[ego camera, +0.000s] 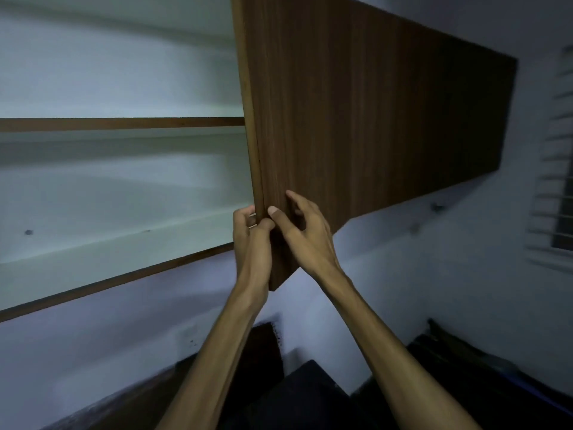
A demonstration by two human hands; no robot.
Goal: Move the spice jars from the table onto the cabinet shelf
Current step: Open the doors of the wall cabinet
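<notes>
A wall cabinet stands open with a dark brown wooden door [341, 119] swung toward me. My left hand [251, 240] grips the door's near edge low down, fingers curled around it. My right hand [304, 228] rests on the door's outer face right beside it, thumb up and fingers spread against the wood. Inside the cabinet a white shelf [124, 124] with a brown front strip is bare, as is the bottom board [108, 243]. No spice jars show anywhere in the head view.
A pale wall runs below the cabinet. A window with louvres [555, 156] is at the right edge. Dark furniture or a table [310, 395] lies low in the frame, its contents too dim to make out.
</notes>
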